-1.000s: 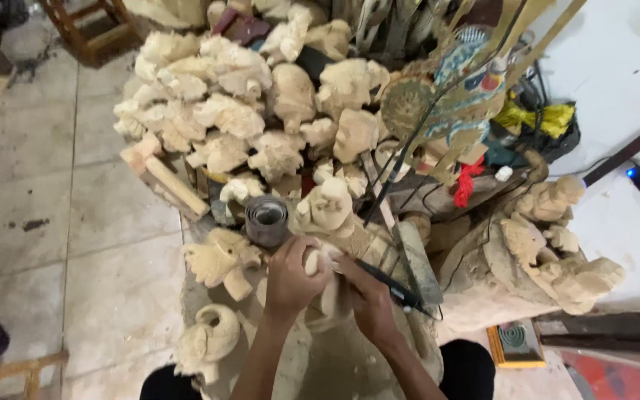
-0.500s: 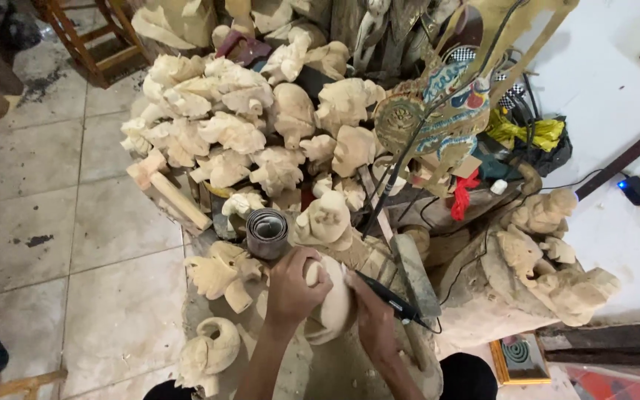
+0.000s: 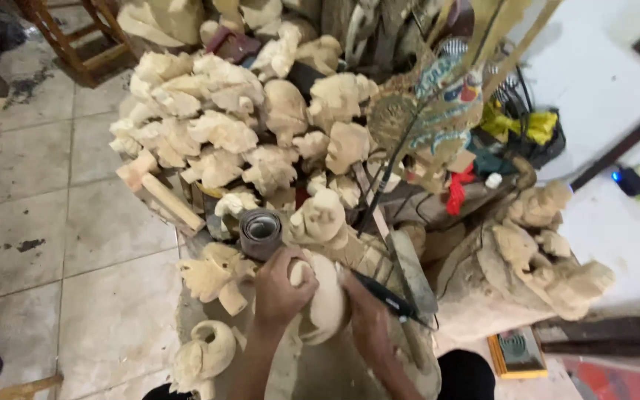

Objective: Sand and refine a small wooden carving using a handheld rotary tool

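Since 0.5 s ago, ur hands barely moved. Left hand grips the pale wood carving, bottom center; right hand grips the black tool. Hold carving firm, cut slow.

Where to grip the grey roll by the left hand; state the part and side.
Grip the grey roll across its outer wall, coming from above: it stands on end with its open core up. Carvings crowd its sides and the left hand sits just below it, so only the top looks free.
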